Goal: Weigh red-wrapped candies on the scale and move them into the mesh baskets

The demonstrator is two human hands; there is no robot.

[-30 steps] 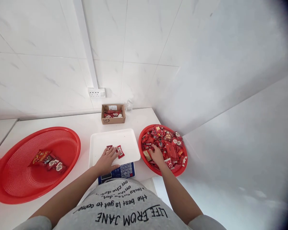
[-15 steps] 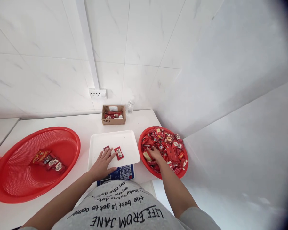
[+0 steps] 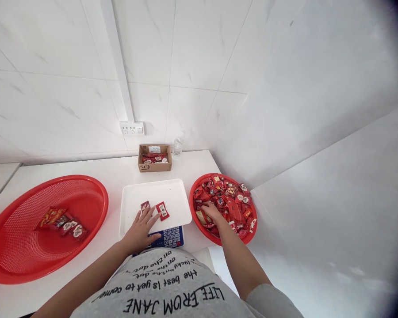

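Note:
My left hand (image 3: 142, 230) lies with spread fingers over the front of a white scale tray (image 3: 175, 192). Two small red packets are on the tray: one (image 3: 145, 205) at my fingertips and another (image 3: 162, 211) just right of them. Below the tray shows a blue keypad (image 3: 172, 237). My right hand (image 3: 212, 213) reaches into a round red basket (image 3: 194, 217) heaped with red packets (image 3: 234, 207). Its fingers are bent down among the packets at the left side, and what they hold, if anything, is hidden.
A large red basket (image 3: 101, 194) on the left holds several packets (image 3: 66, 224). Behind the tray stands a cardboard box (image 3: 155, 167) with red packets inside, beside a clear plastic bottle (image 3: 177, 146). A white wall rises behind the table, with a socket (image 3: 132, 128).
The whole view has shifted slightly. My left fingers have drawn back a little from the left packet, showing more of it. My right hand stays in the basket, its fingers sunk lower among the packets.

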